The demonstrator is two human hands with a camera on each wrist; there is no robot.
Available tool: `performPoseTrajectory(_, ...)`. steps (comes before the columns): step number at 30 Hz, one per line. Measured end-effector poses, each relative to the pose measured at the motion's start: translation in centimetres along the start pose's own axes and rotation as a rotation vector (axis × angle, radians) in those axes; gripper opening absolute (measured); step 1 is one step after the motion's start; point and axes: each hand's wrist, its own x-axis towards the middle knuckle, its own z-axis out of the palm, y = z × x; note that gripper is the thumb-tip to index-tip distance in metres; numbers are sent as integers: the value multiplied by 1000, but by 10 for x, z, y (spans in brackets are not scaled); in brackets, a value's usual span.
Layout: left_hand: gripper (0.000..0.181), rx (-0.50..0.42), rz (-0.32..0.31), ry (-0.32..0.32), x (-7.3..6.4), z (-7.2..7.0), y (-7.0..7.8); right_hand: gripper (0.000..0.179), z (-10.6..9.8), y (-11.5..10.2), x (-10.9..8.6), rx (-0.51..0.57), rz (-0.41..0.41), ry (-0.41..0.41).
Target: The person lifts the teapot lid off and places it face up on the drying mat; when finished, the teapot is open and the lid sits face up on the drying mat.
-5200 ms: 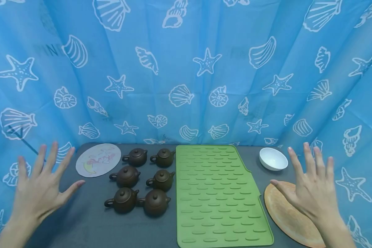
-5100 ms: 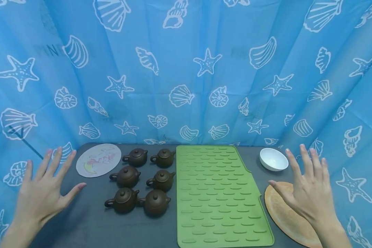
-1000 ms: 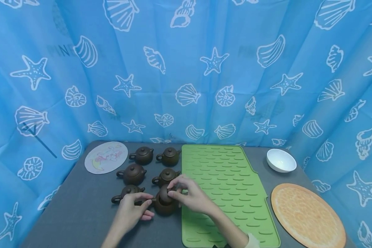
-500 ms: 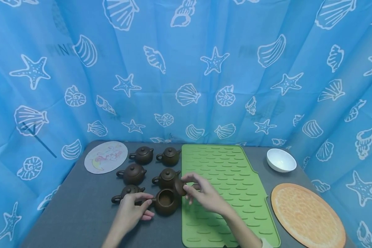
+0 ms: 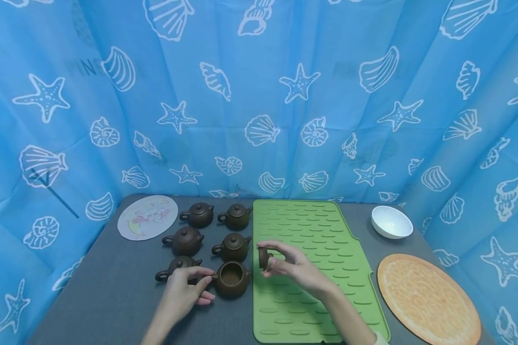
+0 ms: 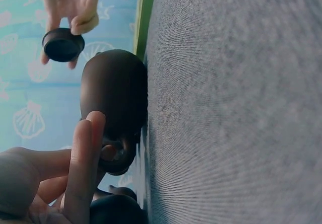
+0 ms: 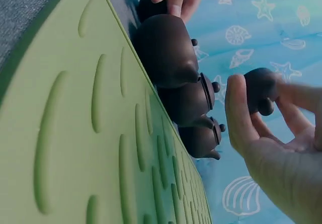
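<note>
A brown teapot [image 5: 232, 292] stands uncovered at the table's front middle, its round opening facing up. My left hand [image 5: 183, 294] pinches its handle [image 6: 132, 156] between thumb and fingers. My right hand [image 5: 304, 273] holds the teapot's lid [image 5: 263, 258] by its rim, tilted on edge above the left part of the green mat. In the right wrist view the knob of the lid [image 7: 260, 85] shows; in the left wrist view its hollow underside does. Another teapot [image 5: 181, 262], still lidded, is partly hidden behind my left hand.
Several more lidded brown teapots [image 5: 185, 241] stand in two columns left of the green mat [image 5: 311, 287]. A round printed mat [image 5: 147, 218] lies at the back left. To the right are a white bowl [image 5: 392, 223] and a round orange-brown mat [image 5: 429, 297]. A blue curtain hangs behind.
My right hand has lifted the lid off the teapot and carried it right, over the green mat, turning it on edge. The left hand has stayed at the handle.
</note>
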Motion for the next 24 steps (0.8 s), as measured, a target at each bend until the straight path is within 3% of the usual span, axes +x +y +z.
performPoseTrajectory(6, 22, 2, 4, -4, 0, -1, -1, 61, -2, 4, -2, -87, 3, 58)
performPoseTrajectory(10, 22, 0, 2, -10, 0, -1, -2, 63, -3, 8, -3, -124, -10, 54)
performPoseTrajectory(19, 22, 0, 1, -16, 0, -2, -2, 60, -4, 17, -13, -170, 88, -18)
performPoseTrajectory(24, 22, -2, 3, -21, 0, -2, -2, 59, -5, 19, -17, -226, 81, -78)
